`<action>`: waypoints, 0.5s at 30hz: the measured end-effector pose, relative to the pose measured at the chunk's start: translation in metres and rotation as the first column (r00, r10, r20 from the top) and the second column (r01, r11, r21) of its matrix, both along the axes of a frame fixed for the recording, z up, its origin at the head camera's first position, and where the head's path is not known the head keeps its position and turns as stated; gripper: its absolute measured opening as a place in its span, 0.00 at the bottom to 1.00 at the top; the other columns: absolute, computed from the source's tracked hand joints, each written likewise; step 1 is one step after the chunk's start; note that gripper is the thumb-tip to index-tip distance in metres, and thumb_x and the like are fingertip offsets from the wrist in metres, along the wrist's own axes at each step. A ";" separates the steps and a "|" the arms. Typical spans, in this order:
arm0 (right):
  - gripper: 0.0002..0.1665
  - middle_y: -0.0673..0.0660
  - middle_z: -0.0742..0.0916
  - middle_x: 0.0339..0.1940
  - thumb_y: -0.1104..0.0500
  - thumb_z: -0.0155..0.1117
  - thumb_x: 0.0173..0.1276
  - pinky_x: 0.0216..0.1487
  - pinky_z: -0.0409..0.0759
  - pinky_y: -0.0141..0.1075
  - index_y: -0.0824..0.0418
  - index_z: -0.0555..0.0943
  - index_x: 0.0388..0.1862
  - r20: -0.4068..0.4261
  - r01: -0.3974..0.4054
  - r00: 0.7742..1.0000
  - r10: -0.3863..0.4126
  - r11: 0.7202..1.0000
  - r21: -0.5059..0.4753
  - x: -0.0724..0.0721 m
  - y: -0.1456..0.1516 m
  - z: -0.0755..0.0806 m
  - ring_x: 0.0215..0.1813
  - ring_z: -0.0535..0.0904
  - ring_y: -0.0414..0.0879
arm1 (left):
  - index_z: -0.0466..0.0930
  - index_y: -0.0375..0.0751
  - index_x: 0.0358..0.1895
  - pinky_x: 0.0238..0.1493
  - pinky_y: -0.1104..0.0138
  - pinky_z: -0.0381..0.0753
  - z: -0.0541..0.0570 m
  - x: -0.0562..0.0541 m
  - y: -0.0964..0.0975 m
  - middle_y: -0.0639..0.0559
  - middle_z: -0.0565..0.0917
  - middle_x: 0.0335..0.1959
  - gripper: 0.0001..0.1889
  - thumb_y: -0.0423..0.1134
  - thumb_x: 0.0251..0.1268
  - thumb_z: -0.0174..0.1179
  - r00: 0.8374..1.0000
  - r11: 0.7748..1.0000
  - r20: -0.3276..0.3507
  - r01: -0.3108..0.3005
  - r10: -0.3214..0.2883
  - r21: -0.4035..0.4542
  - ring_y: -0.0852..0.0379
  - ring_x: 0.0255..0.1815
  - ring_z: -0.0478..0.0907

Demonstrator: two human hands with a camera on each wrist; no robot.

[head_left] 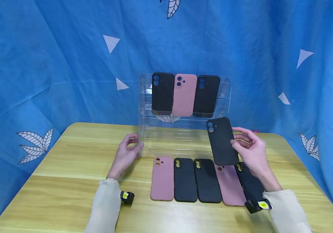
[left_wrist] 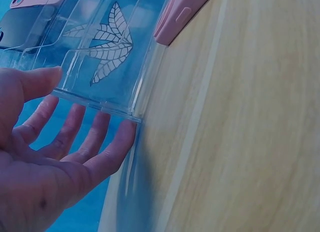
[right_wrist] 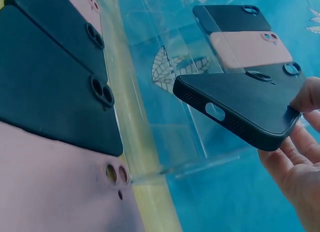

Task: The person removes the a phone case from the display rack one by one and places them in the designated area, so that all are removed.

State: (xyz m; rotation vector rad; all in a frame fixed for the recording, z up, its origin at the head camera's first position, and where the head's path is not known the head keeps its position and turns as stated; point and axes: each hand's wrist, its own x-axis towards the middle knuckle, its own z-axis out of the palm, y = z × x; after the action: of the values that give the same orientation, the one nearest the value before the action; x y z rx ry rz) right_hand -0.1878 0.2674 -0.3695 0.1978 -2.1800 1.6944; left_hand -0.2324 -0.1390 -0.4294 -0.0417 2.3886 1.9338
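A black phone case (head_left: 222, 141) is held upright by its right edge in my right hand (head_left: 252, 152), thumb on its back face. It hangs in front of the lower right of a clear acrylic display stand (head_left: 141, 129). The right wrist view shows the bottom edge of this black case (right_wrist: 225, 114) with its port cutout. My left hand (head_left: 127, 153) grips the stand's left side, and in the left wrist view its thumb and fingertips lie against the clear edge. On the stand's upper tier are a black case (head_left: 163, 94), a pink case (head_left: 185, 94) and another black case (head_left: 207, 95).
Along the table (head_left: 67, 161) before the stand lies a row of cases: a pink case (head_left: 162, 179), a black case (head_left: 185, 181), a second black case (head_left: 208, 183), another pink case (head_left: 231, 187) and a partly hidden black case (head_left: 252, 184). A blue curtain (head_left: 67, 64) hangs behind.
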 end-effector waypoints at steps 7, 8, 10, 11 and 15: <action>0.25 0.39 0.90 0.38 0.76 0.62 0.67 0.42 0.83 0.19 0.64 0.81 0.61 -0.021 0.009 1.000 -0.010 0.999 -0.034 0.006 0.015 -0.005 0.37 0.88 0.31 | 0.67 0.47 0.70 0.57 0.53 0.87 0.002 0.001 0.001 0.40 0.72 0.69 0.24 0.42 0.75 0.61 1.000 1.000 0.010 -0.002 0.002 0.015 0.38 0.67 0.76; 0.25 0.39 0.90 0.38 0.77 0.62 0.66 0.42 0.83 0.19 0.64 0.81 0.61 -0.020 0.012 1.000 -0.013 0.999 -0.041 0.007 0.018 -0.006 0.37 0.88 0.31 | 0.67 0.47 0.70 0.56 0.53 0.87 0.002 0.001 0.001 0.39 0.72 0.69 0.24 0.42 0.75 0.61 1.000 1.000 0.009 -0.001 0.001 0.013 0.38 0.67 0.76; 0.26 0.39 0.90 0.38 0.77 0.62 0.66 0.41 0.83 0.18 0.63 0.82 0.61 -0.011 0.026 1.000 -0.027 0.999 -0.044 0.009 0.023 -0.008 0.37 0.88 0.30 | 0.68 0.47 0.70 0.56 0.54 0.87 0.002 0.000 0.001 0.40 0.72 0.69 0.24 0.42 0.75 0.61 1.000 1.000 0.009 -0.003 0.003 0.011 0.38 0.67 0.76; 0.26 0.39 0.90 0.38 0.77 0.62 0.66 0.40 0.83 0.18 0.62 0.82 0.61 -0.005 0.033 0.999 -0.033 0.998 -0.050 0.010 0.025 -0.009 0.37 0.88 0.30 | 0.68 0.47 0.70 0.56 0.55 0.87 0.001 0.000 0.001 0.40 0.72 0.69 0.24 0.42 0.75 0.61 1.000 1.000 0.009 -0.003 0.003 0.009 0.38 0.66 0.76; 0.26 0.39 0.90 0.38 0.76 0.63 0.66 0.39 0.82 0.18 0.60 0.82 0.61 0.027 0.063 0.998 -0.061 0.996 -0.067 0.015 0.036 -0.013 0.36 0.87 0.30 | 0.68 0.48 0.69 0.55 0.55 0.87 0.000 -0.001 0.000 0.40 0.73 0.68 0.23 0.41 0.75 0.61 1.000 1.000 0.008 -0.005 0.005 0.007 0.38 0.66 0.76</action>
State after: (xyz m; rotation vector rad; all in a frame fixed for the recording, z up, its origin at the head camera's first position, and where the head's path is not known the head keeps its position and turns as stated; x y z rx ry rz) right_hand -0.1730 0.3036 -0.3822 0.0905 -2.1196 1.7427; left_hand -0.2330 -0.1391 -0.4290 -0.0559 2.3784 1.9408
